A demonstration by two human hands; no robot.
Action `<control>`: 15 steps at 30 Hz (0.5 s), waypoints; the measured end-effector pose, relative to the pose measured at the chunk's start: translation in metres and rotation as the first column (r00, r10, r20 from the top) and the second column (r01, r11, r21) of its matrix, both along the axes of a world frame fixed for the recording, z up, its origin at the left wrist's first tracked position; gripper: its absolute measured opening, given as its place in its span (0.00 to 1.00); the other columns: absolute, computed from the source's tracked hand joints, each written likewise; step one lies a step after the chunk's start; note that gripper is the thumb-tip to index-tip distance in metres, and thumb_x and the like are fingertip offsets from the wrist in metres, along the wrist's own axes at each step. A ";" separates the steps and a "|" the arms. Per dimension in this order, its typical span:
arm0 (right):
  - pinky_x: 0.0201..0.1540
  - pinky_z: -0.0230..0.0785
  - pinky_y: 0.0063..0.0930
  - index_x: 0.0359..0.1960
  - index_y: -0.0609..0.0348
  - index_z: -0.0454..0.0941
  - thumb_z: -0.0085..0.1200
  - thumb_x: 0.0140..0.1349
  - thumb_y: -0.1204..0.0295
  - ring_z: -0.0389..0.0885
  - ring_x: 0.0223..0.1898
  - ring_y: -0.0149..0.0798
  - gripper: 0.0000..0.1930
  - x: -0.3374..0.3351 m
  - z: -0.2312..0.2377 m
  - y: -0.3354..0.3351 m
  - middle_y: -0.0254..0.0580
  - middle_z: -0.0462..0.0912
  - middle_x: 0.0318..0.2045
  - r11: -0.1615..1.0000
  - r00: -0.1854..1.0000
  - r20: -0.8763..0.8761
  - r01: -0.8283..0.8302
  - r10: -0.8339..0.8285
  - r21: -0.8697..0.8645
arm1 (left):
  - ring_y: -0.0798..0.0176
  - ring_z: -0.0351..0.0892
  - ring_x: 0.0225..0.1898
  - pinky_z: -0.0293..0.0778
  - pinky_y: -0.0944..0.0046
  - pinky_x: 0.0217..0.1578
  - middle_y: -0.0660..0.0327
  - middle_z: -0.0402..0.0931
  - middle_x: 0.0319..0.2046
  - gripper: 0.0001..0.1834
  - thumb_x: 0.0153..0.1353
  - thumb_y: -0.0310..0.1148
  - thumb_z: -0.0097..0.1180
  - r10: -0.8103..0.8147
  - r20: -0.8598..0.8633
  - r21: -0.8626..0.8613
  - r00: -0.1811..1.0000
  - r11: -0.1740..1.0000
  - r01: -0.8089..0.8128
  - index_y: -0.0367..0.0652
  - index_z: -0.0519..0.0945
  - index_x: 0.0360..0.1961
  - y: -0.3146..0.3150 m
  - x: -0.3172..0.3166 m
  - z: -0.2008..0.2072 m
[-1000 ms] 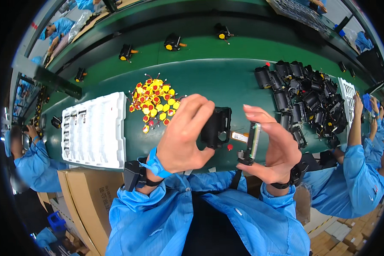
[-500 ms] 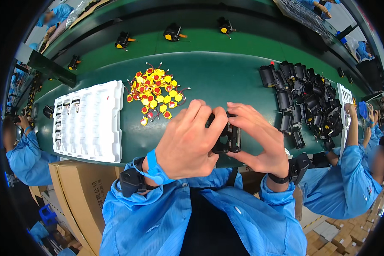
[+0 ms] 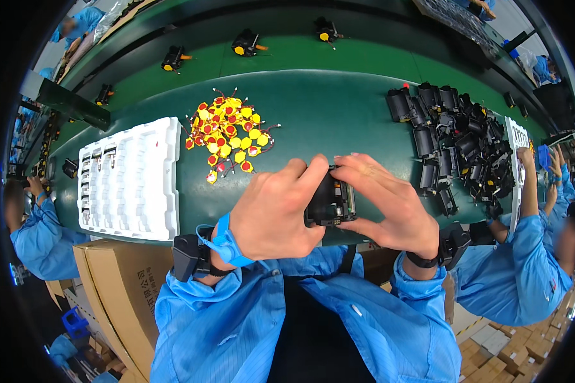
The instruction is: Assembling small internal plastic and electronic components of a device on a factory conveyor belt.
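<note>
Between my two hands, near the front edge of the green table, is a black plastic housing [image 3: 326,203] with a smooth curved face and an open side showing small inner parts. My left hand [image 3: 276,207] wraps its left side, fingers over the top and thumb near the lower edge. My right hand [image 3: 390,207] pinches its right end, fingertips at the top corner and thumb at the bottom corner. My fingers hide parts of the housing. Beyond my left hand lies a heap of small yellow discs [image 3: 227,134] with red patches and thin wires.
A white moulded tray [image 3: 131,182] with a few metal parts is at left, above a cardboard box [image 3: 124,293]. Black housings [image 3: 457,143] are heaped at right. Black assemblies [image 3: 246,43] sit on the green belt beyond. A co-worker in blue [image 3: 517,274] sits at right.
The housing has turned in my hands, so its smooth curved face and open side now show more. My right thumb and fingers have shifted along its end.
</note>
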State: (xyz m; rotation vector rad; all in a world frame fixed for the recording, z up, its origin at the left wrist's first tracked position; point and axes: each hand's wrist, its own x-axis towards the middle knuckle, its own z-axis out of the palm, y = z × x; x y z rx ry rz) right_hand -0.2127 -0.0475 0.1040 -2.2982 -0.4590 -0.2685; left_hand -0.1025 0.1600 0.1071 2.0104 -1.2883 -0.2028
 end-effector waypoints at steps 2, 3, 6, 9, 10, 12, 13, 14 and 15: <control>0.67 0.65 0.55 0.58 0.66 0.71 0.75 0.43 0.76 0.75 0.61 0.62 0.37 0.001 0.003 -0.001 0.60 0.76 0.57 0.997 1.000 -0.026 -0.005 0.007 0.073 | 0.54 0.79 0.25 0.74 0.59 0.27 0.53 0.75 0.28 0.34 0.39 0.29 0.70 -0.006 -0.049 -0.001 0.999 1.000 0.006 0.36 0.74 0.51 0.000 0.001 0.004; 0.67 0.65 0.55 0.58 0.66 0.71 0.75 0.43 0.76 0.75 0.61 0.62 0.37 0.001 0.002 -0.002 0.60 0.76 0.57 0.997 1.000 -0.026 -0.005 0.007 0.073 | 0.54 0.79 0.25 0.74 0.59 0.26 0.54 0.76 0.28 0.33 0.39 0.30 0.70 -0.017 -0.098 -0.007 0.995 1.000 0.016 0.36 0.74 0.50 0.001 0.002 0.004; 0.64 0.68 0.55 0.51 0.66 0.71 0.75 0.43 0.76 0.75 0.61 0.63 0.33 0.001 0.000 -0.005 0.59 0.77 0.56 0.977 0.993 -0.114 -0.004 0.028 0.212 | 0.55 0.79 0.24 0.74 0.60 0.25 0.54 0.76 0.27 0.31 0.38 0.30 0.71 -0.048 -0.123 -0.072 0.991 0.997 0.039 0.36 0.75 0.47 -0.001 0.005 0.003; 0.63 0.66 0.55 0.47 0.64 0.69 0.75 0.44 0.75 0.72 0.63 0.66 0.30 0.003 0.003 -0.001 0.64 0.74 0.58 0.994 0.994 -0.096 -0.042 0.052 0.105 | 0.57 0.80 0.24 0.75 0.63 0.25 0.54 0.78 0.28 0.32 0.36 0.31 0.73 -0.040 -0.128 -0.067 0.991 0.997 0.032 0.35 0.76 0.46 -0.001 0.007 0.000; 0.65 0.64 0.57 0.50 0.65 0.69 0.74 0.44 0.73 0.67 0.65 0.69 0.32 0.002 0.007 0.002 0.68 0.70 0.61 0.998 0.996 -0.073 -0.058 0.058 -0.008 | 0.57 0.80 0.24 0.75 0.63 0.25 0.54 0.78 0.28 0.32 0.36 0.31 0.73 -0.040 -0.128 -0.066 0.991 0.997 0.031 0.35 0.76 0.46 0.000 0.007 0.000; 0.67 0.61 0.59 0.53 0.66 0.68 0.74 0.45 0.71 0.63 0.68 0.71 0.34 -0.001 0.010 0.013 0.72 0.65 0.64 0.990 0.996 -0.050 -0.073 0.068 -0.120 | 0.59 0.81 0.23 0.76 0.65 0.25 0.54 0.80 0.29 0.34 0.35 0.31 0.74 -0.014 -0.200 -0.138 0.980 0.990 -0.014 0.34 0.76 0.47 0.001 0.004 0.000; 0.68 0.56 0.62 0.56 0.66 0.66 0.74 0.46 0.70 0.58 0.70 0.72 0.37 -0.004 0.011 0.024 0.75 0.59 0.67 0.981 0.997 -0.072 -0.035 0.021 -0.189 | 0.59 0.81 0.23 0.76 0.65 0.25 0.54 0.80 0.29 0.34 0.35 0.31 0.74 -0.012 -0.199 -0.138 0.980 0.990 -0.016 0.34 0.76 0.47 0.002 0.004 0.001; 0.70 0.52 0.65 0.60 0.67 0.65 0.73 0.47 0.68 0.52 0.73 0.74 0.39 -0.006 0.011 0.030 0.79 0.53 0.69 0.966 0.995 -0.091 0.002 -0.026 -0.257 | 0.60 0.81 0.23 0.76 0.65 0.25 0.54 0.80 0.30 0.35 0.34 0.31 0.74 0.003 -0.200 -0.156 0.980 0.987 -0.035 0.33 0.76 0.47 0.002 0.004 0.002; 0.70 0.52 0.65 0.60 0.67 0.65 0.73 0.47 0.68 0.52 0.73 0.74 0.39 -0.006 0.008 0.031 0.79 0.53 0.69 0.966 0.995 -0.092 0.003 -0.028 -0.258 | 0.60 0.81 0.23 0.77 0.66 0.25 0.54 0.80 0.30 0.36 0.33 0.31 0.75 0.014 -0.203 -0.175 0.979 0.983 -0.050 0.32 0.76 0.48 0.002 0.003 0.002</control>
